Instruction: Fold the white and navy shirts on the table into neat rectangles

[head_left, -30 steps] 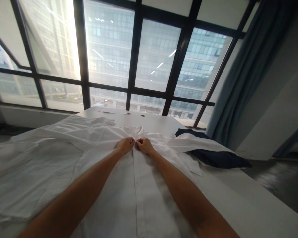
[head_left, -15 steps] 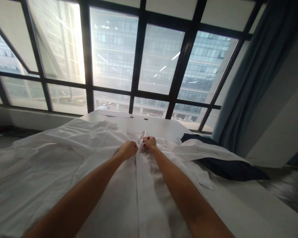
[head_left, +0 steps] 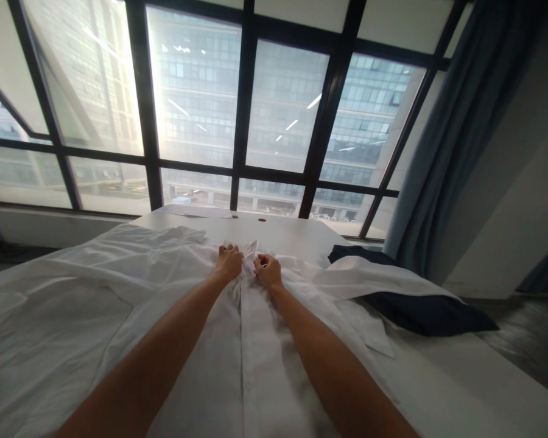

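Observation:
A white button-up shirt (head_left: 256, 371) lies spread on the table with its collar end away from me and its front placket running toward me. At the collar, my left hand (head_left: 229, 261) pinches the cloth on the left side of the placket. Just across from it, my right hand (head_left: 268, 269) has its fingers closed on the collar's right side. A small gap with gathered fabric lies between the two hands. Whatever button may be under the fingertips is too small to make out. One sleeve (head_left: 369, 277) stretches out to the right.
Dark navy cloth (head_left: 433, 313) lies partly under the right sleeve. More white fabric (head_left: 41, 340) covers the left side. The white table (head_left: 292, 228) reaches the large windows, with a flat white sheet (head_left: 196, 211) at its far edge. A blue-grey curtain (head_left: 442, 164) hangs at right.
My left hand has shifted slightly up and turned, its fingers now further over the cloth. The right hand stays at the collar, fingers more curled. The whole view has swung a little to the right.

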`<state>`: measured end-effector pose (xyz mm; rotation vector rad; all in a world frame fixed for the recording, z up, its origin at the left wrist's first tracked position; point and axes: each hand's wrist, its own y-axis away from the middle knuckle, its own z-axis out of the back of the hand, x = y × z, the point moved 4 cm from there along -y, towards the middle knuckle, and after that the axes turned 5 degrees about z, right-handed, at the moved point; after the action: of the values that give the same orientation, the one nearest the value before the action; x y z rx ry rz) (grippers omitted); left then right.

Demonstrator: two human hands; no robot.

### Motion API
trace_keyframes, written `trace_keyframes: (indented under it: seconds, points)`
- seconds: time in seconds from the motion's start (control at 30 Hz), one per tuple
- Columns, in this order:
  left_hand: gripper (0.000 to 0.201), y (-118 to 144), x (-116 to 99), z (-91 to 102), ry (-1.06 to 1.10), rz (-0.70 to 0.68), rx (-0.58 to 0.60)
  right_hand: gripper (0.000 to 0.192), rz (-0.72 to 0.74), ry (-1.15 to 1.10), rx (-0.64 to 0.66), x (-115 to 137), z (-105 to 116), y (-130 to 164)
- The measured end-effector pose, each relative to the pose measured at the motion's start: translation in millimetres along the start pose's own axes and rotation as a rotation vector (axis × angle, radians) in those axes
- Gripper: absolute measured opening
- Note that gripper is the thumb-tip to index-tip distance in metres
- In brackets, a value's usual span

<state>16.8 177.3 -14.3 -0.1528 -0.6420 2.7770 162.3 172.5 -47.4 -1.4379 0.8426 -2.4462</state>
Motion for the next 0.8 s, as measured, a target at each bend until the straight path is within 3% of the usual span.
trace_keyframes:
  seconds: [0.17,0.37,0.8]
  points:
    - [0.022,6,10,4.5,0.232,0.115,-0.06,0.025,0.014,-0.127,0.012,11,-1,4]
    - [0.02,13,15,0.0,0.523,0.192,-0.045,0.023,0.126,-0.214,0.058,33,-6,12]
    - [0.027,20,17,-9.6,0.675,0.034,0.014,0.022,0.081,-0.06,0.128,24,-8,15]
